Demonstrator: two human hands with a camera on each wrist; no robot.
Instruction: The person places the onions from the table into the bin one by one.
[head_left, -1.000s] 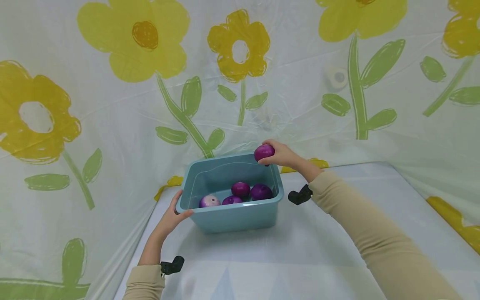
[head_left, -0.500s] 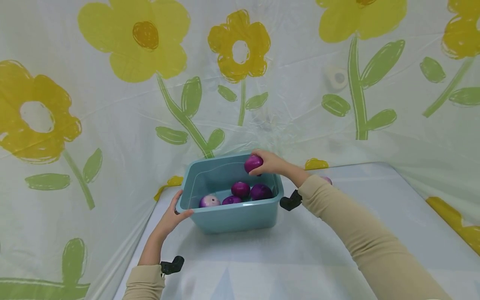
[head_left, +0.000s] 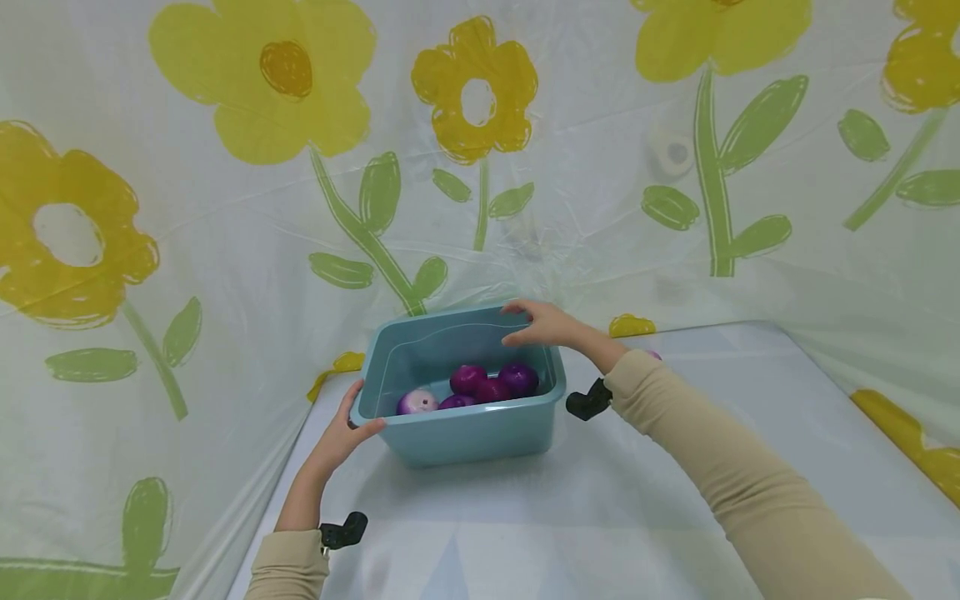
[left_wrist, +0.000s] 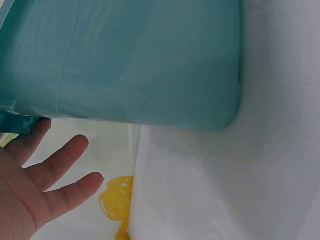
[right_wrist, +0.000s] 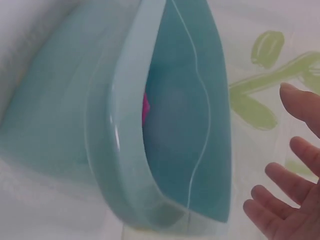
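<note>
A light blue plastic bin (head_left: 472,437) stands on the white-covered table, with several purple-red onions (head_left: 468,380) lying on its floor. One onion at the left (head_left: 417,402) is paler. My left hand (head_left: 341,429) holds the bin's left corner, thumb over the front rim; in the left wrist view, its other fingers (left_wrist: 65,160) spread beside the bin's outer wall, one fingertip touching under the rim. Over the bin's right back corner hovers my right hand (head_left: 551,325), fingers parted and nothing in them. In the right wrist view that hand (right_wrist: 295,200) is spread beyond the rim.
A flower-printed white sheet (head_left: 585,167) hangs right behind the bin. A bit of another onion (head_left: 655,355) shows behind my right sleeve. The white tabletop (head_left: 720,400) extends to the right. Each wrist wears a black camera mount (head_left: 589,400).
My right hand moved left over the bin and let go of its onion, which now lies among the others. The onions inside shifted slightly. My left hand stayed at the corner.
</note>
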